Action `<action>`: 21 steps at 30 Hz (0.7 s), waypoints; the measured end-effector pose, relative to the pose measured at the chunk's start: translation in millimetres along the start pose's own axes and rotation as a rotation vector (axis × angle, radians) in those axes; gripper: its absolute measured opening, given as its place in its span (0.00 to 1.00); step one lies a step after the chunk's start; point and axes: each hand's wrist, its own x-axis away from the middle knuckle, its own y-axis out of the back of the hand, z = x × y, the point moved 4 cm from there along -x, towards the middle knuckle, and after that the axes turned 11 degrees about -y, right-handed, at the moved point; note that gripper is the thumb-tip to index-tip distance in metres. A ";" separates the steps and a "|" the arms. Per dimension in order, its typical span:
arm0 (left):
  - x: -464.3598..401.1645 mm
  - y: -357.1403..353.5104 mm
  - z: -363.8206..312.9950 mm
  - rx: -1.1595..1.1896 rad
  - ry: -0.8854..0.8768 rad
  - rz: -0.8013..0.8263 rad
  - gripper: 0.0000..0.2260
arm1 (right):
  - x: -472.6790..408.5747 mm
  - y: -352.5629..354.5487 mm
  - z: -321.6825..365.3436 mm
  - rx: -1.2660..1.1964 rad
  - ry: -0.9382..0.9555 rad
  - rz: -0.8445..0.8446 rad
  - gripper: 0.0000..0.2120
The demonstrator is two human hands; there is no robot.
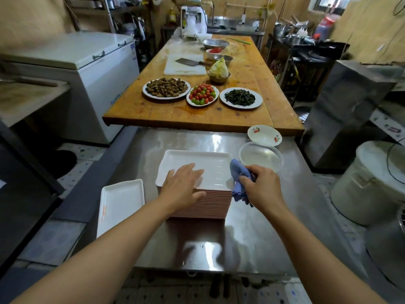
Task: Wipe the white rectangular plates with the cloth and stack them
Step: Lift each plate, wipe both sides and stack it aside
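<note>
On the steel worktop (252, 238) a tall stack of white rectangular plates (203, 205) stands at centre. The left hand (182, 187) lies flat on the top plate (197, 163), fingers straight and slightly spread, pointing toward 1 o'clock. The right hand (263, 187) grips a bunched blue cloth (238, 178) at the stack's 3 o'clock edge, the cloth touching the top plate's rim. A single white rectangular plate (120, 202) lies apart at 9 o'clock of the stack. A clear bowl of water (260, 156) sits at 2 o'clock, with a small patterned dish (264, 134) just beyond it. Farther off at 12 o'clock, a wooden table (197, 115) carries plates of peanuts (166, 87), cherry tomatoes (202, 94) and dark greens (240, 97).
</note>
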 end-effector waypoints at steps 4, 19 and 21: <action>0.9 -15.9 1.7 -0.082 0.013 0.038 0.25 | -3.4 -0.3 -13.9 -0.042 -0.036 0.025 0.04; 18.3 54.4 -28.5 -0.149 -0.075 -0.312 0.07 | 5.3 20.6 4.1 -0.260 -0.012 -0.026 0.04; 23.9 71.1 -30.2 -0.093 -0.028 -0.380 0.04 | 6.6 22.4 19.2 -0.294 0.032 -0.048 0.05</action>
